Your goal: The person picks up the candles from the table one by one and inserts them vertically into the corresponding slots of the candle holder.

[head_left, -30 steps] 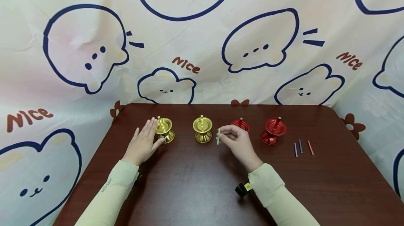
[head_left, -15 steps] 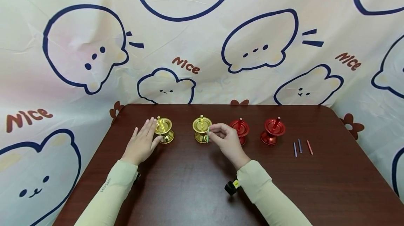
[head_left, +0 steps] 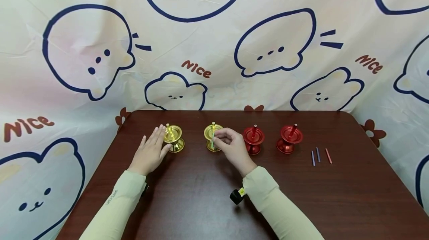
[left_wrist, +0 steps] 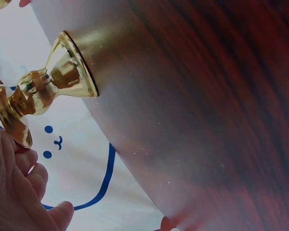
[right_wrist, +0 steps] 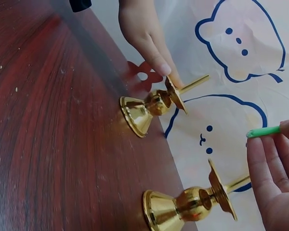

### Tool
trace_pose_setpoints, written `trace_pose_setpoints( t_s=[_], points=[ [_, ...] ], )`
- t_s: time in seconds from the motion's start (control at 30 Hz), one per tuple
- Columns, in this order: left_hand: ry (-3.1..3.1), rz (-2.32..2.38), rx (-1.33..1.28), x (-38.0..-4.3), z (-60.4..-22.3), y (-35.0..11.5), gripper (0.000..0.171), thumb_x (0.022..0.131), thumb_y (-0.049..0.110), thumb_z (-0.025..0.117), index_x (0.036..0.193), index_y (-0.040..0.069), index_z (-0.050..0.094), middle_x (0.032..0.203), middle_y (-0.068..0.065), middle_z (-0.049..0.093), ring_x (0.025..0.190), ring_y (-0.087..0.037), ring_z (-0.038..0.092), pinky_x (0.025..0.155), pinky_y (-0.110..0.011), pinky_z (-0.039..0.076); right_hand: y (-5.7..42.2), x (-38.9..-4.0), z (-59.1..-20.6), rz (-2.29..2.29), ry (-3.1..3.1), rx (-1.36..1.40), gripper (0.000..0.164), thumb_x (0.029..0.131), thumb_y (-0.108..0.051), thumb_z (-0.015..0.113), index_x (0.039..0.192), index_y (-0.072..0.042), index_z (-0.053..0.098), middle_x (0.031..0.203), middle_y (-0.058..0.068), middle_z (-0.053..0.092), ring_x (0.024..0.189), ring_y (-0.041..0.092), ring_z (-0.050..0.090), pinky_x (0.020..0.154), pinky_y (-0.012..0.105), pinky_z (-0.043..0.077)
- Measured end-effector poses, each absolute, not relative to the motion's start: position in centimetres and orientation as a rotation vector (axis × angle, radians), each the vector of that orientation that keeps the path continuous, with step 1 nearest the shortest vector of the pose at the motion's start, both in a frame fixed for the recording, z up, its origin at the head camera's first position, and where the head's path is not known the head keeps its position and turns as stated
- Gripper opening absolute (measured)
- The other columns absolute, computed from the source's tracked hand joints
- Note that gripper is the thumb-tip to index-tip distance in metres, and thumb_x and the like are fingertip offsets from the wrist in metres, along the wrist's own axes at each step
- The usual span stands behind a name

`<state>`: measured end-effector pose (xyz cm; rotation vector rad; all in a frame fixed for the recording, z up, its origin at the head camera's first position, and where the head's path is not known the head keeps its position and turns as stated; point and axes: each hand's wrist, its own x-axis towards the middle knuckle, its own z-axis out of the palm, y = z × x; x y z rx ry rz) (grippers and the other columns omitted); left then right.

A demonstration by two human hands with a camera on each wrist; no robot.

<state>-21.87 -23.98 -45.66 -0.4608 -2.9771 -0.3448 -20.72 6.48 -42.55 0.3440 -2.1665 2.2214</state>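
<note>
Dark wood table (head_left: 187,202), pale cartoon-print backdrop (head_left: 221,42) behind its far edge and past both side edges. Left hand (head_left: 150,156) is at the left gold holder (head_left: 173,135), on the left-edge side of it: fingers mostly straight, thumb spread off, up against its dish. Right hand (head_left: 232,150): fingers narrow, pinching a green stick (right_wrist: 265,131) with the thumb. Stick is roughly upright in the head view, overlapping the middle gold holder (right_wrist: 191,204); right wrist view shows it apart from that holder's spike (right_wrist: 237,183).

Tight on my right: near red holder (head_left: 253,136) is just beside my knuckles. Far red holder (head_left: 290,139) is next over, with a gap. All four holders sit in a row a little in from the far edge. Two blue sticks (head_left: 313,158) and a pink stick (head_left: 329,156) lie right of that row, well in from the right edge.

Most side room is between the two gold holders. Wide run of wood between my forearms (head_left: 281,206). Black device (head_left: 237,196) on my right wrist sticks into it, raised off the wood.
</note>
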Motion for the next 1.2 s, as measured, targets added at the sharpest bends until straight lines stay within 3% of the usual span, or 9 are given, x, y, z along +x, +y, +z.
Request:
trace_pose_setpoints(
  t_s=[0.13,0.23,0.53,0.73,1.03,1.2],
  points=[
    [-2.977,-0.351,-0.459,-21.9,-45.7,-24.1,0.067,0.108,0.034,0.049,0.159,-0.003,0.025,0.166,-0.021,0.021,0.153,-0.038,0.018,0.118,-0.066,0.016,5.6,-20.8,-42.5,2.205,-2.178,0.365,0.024,0.093,-0.001,0.071,0.113,0.011,0.067,0.099,0.012,0.071,0.083,0.01,0.069,0.075,0.023,0.058],
    [-2.979,-0.355,-0.458,-21.8,-45.8,-24.2,0.068,0.108,0.035,0.048,0.159,-0.003,0.024,0.166,-0.021,0.02,0.153,-0.038,0.017,0.118,-0.065,0.015,4.9,-21.0,-42.4,2.193,-2.167,0.391,0.021,0.092,0.0,0.072,0.11,0.01,0.068,0.099,0.014,0.071,0.085,0.011,0.07,0.076,0.022,0.057],
    [-2.986,-0.372,-0.449,-21.5,-45.6,-24.5,0.069,0.108,0.035,0.048,0.159,-0.003,0.022,0.166,-0.021,0.019,0.153,-0.038,0.017,0.119,-0.065,0.014,3.0,-21.6,-42.0,2.141,-2.152,0.525,0.014,0.093,-0.002,0.072,0.107,0.002,0.071,0.102,0.023,0.072,0.088,0.024,0.072,0.074,0.021,0.055],
    [-2.97,-0.371,-0.463,-21.6,-45.5,-24.3,0.068,0.108,0.035,0.05,0.159,-0.003,0.025,0.166,-0.021,0.021,0.153,-0.037,0.018,0.118,-0.065,0.015,2.3,-22.0,-41.6,2.111,-2.16,0.566,0.015,0.094,-0.005,0.073,0.107,0.0,0.071,0.102,0.021,0.073,0.09,0.033,0.071,0.075,0.021,0.055],
    [-2.972,-0.359,-0.464,-21.9,-45.7,-24.2,0.071,0.107,0.038,0.049,0.16,-0.002,0.022,0.166,-0.019,0.02,0.153,-0.037,0.018,0.118,-0.065,0.016,1.5,-22.5,-40.7,2.012,-2.216,0.581,0.012,0.094,-0.006,0.072,0.105,-0.005,0.072,0.098,0.008,0.074,0.089,0.018,0.071,0.084,0.032,0.056],
    [-2.967,-0.37,-0.466,-22.0,-45.7,-24.0,0.071,0.108,0.038,0.048,0.16,-0.002,0.022,0.166,-0.02,0.021,0.153,-0.037,0.019,0.118,-0.065,0.017,1.0,-23.1,-40.4,1.969,-2.266,0.592,0.013,0.095,-0.008,0.071,0.107,-0.006,0.071,0.099,0.004,0.073,0.089,0.012,0.07,0.082,0.032,0.054]
  ],
)
